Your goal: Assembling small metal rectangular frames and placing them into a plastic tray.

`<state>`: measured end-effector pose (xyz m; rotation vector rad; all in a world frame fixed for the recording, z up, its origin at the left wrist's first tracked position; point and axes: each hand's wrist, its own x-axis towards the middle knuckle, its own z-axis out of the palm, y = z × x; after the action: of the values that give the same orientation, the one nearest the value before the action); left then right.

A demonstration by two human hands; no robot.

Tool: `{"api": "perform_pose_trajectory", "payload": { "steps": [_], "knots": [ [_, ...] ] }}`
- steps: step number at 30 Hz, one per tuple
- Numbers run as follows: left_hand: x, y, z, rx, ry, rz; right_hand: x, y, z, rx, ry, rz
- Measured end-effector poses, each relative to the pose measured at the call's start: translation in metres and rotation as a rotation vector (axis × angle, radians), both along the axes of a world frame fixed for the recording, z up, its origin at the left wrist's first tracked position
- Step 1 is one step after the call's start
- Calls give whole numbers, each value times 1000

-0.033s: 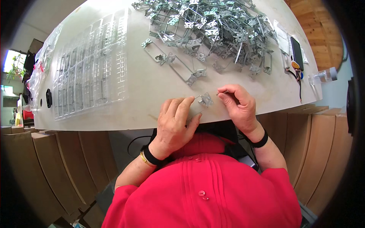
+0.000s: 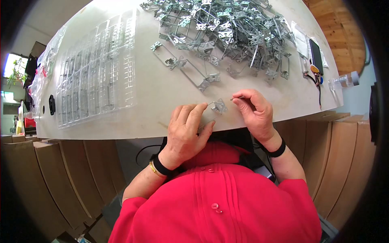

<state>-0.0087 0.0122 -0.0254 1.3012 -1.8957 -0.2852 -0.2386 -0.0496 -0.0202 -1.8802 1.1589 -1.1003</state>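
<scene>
Two bare hands flank one shiny metal bracket (image 2: 219, 106) near the front edge of the desk (image 2: 154, 115)
The left hand's (image 2: 185, 131) fingers are closed on the metal bracket; a slim rod (image 2: 210, 103) leads from the index fingertip to a bent, silvery end plate (image 2: 221, 106) with angular flaps, its finer detail blurred. That end points right, toward the right hand (image 2: 257, 115); the long axis seems to run roughly left to right, much of it covered. The right fingers pinch a thin, dark piece (image 2: 232, 99) just beyond the plate, apart from it. Farther up the smooth, pale desk lies a tangled heap (image 2: 231, 34) of wire-and-plate metal parts, with a clear, ribbed plastic tray (image 2: 129, 73) to its left
</scene>
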Motion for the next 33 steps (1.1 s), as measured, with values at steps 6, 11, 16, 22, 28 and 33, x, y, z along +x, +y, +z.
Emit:
{"api": "perform_pose_trajectory", "payload": {
  "steps": [6,11,16,22,28,33],
  "knots": [
    [0,-4,0,0,58,5,13,-8,9,-101,-49,46],
    [-2,-7,-3,22,116,11,17,-10,9,-120,-17,42],
    [0,-5,-5,61,148,11,18,-9,4,-104,-3,56],
    [1,-6,-6,33,155,-7,19,-10,1,-83,11,51],
    [1,-6,-4,51,150,-9,21,-11,2,-85,23,58],
    [1,-6,-7,38,168,-26,21,-13,1,-117,35,60]
  ]
}}
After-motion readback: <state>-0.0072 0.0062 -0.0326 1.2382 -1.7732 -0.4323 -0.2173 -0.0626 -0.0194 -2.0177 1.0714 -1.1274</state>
